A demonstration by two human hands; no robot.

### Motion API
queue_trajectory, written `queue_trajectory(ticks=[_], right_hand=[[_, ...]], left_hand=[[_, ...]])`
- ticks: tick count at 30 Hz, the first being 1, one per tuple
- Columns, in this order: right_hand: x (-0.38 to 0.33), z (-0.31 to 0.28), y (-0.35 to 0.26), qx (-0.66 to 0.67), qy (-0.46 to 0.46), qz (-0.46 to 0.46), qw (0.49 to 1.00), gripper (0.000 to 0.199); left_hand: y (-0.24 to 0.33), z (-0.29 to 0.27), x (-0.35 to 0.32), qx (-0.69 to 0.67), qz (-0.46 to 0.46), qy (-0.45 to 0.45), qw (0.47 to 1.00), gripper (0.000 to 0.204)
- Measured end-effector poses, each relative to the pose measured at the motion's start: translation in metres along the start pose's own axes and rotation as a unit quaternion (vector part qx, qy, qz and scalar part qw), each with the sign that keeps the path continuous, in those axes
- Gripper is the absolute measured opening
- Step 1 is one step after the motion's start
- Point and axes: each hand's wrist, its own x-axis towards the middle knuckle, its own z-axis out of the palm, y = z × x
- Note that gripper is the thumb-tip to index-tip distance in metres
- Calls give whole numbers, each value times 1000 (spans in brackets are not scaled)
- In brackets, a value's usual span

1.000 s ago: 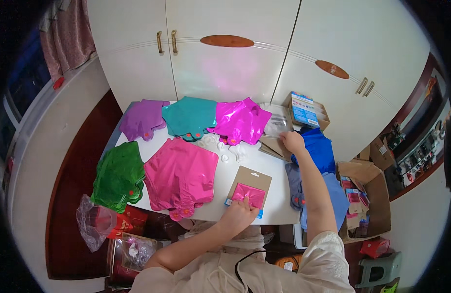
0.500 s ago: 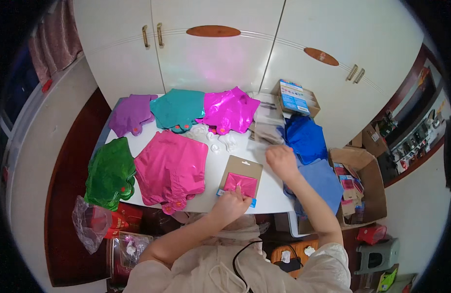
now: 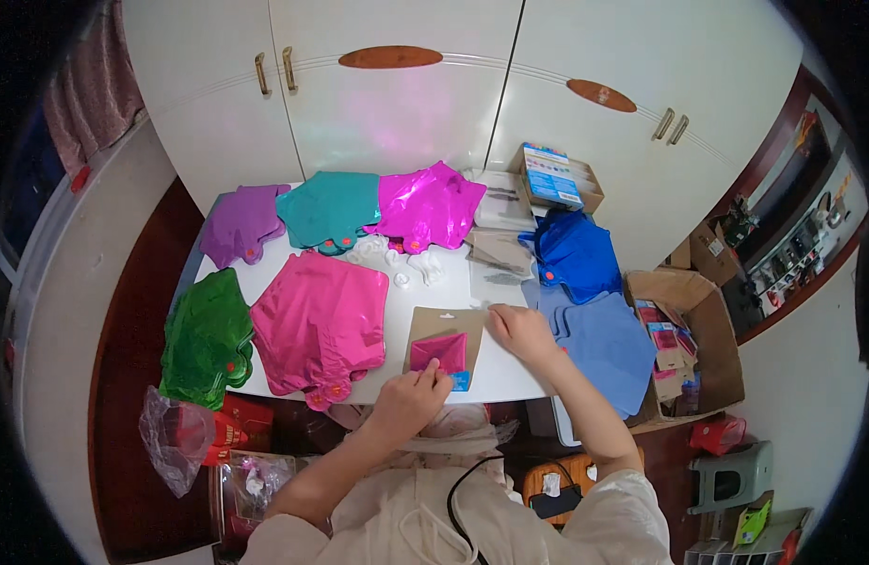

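A tan hanging card (image 3: 433,325) with a blue strip lies near the table's front edge. On it rests a folded pink foil balloon (image 3: 441,350), held down by the closed fingers of my left hand (image 3: 414,400). My right hand (image 3: 524,336) is closed just beyond the card's right edge; whatever its fingertips may hold is too small to make out. Clear plastic sleeves (image 3: 500,273) lie behind that hand. To the left of the card is a stack of pink foil balloons (image 3: 320,320), flat with flower-like tips.
Green (image 3: 207,339), purple (image 3: 243,224), teal (image 3: 333,205), magenta (image 3: 430,207), blue (image 3: 576,254) and pale blue foil stacks (image 3: 602,344) ring the table. White crumpled bits (image 3: 420,266) lie mid-table. A cardboard box (image 3: 717,363) of packed cards stands right; a smaller box (image 3: 552,179) sits behind.
My right hand has come left and nearer, from the clear sleeves to the card's edge. My left hand stays on the folded pink balloon. The whole view has shifted slightly.
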Motion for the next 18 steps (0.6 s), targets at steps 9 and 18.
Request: queue_trajectory(ticks=[9,18], right_hand=[[5,8,40,-148,-37,-73,986,16],[9,13,43,-206,-39,-107,972,13]], left_hand=[[2,7,0,29,-11,-5,999,10],[-1,10,5,12,-35,13,999,11]])
